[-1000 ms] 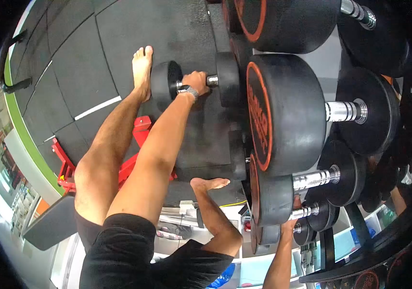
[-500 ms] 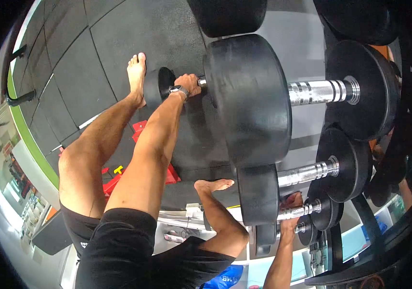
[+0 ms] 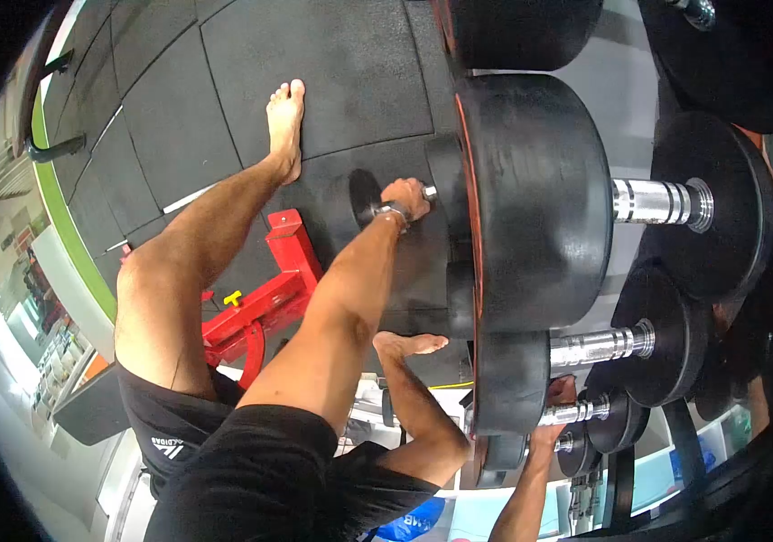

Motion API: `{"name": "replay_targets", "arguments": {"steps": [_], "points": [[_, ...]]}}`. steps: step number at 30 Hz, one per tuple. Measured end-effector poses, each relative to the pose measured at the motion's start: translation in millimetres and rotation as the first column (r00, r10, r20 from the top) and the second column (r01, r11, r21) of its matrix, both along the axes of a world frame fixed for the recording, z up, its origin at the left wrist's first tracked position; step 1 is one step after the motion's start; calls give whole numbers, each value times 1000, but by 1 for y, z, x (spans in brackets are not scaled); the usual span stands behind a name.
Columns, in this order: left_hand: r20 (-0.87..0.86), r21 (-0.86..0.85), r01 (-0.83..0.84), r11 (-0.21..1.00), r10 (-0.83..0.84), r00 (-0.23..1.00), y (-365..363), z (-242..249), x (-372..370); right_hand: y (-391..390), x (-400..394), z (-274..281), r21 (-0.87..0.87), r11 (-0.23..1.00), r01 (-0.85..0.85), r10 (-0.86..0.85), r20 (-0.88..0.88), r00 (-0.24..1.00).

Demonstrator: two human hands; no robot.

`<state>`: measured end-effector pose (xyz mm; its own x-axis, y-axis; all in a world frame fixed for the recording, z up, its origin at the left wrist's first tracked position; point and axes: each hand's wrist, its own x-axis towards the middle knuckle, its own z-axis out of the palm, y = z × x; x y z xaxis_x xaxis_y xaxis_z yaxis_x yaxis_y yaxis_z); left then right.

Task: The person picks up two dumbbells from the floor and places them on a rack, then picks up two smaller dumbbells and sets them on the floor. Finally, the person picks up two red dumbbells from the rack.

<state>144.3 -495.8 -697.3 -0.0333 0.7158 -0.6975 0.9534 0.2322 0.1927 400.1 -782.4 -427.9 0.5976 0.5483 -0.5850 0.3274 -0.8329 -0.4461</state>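
My left hand [image 3: 405, 197], with a watch on the wrist, is closed around the chrome handle of a black round-headed dumbbell [image 3: 366, 197]. That dumbbell is low over the dark floor, beside the rack, and its far head is partly hidden by a larger racked dumbbell [image 3: 540, 199]. At the lower right, my right hand [image 3: 549, 426] is closed around the chrome handle of another dumbbell [image 3: 617, 423] in the rack row. The handle crosses in front of its fingers.
Several more racked dumbbells [image 3: 499, 384] line the right side. A red metal frame [image 3: 265, 303] with a yellow knob [image 3: 233, 298] stands between my left leg and left arm. My bare feet [image 3: 285, 126] are on black rubber floor tiles [image 3: 350, 72]. A blue bag [image 3: 414, 522] is at the bottom.
My left hand and its dumbbell have moved right and down in the view, closer to the racked dumbbells. The whole view has shifted somewhat, uncovering more of the red frame. My right hand stays at its handle.
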Motion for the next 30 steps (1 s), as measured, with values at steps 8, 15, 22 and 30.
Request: {"name": "replay_targets", "arguments": {"steps": [8,15,22,30], "points": [[70,86,-212,974,206,976,-36,22,30,-9,-1,-3,86,851,518,-460,-351,815],[183,151,-396,906,368,912,-48,38,35,17,-19,-1,99,834,543,-514,-218,829],[356,230,-605,762,513,781,51,48,-35,1,-6,1,32,781,624,-556,-418,718],[448,276,-692,667,548,706,121,70,-87,-2,-6,-7,174,888,426,-381,-238,893]]}}
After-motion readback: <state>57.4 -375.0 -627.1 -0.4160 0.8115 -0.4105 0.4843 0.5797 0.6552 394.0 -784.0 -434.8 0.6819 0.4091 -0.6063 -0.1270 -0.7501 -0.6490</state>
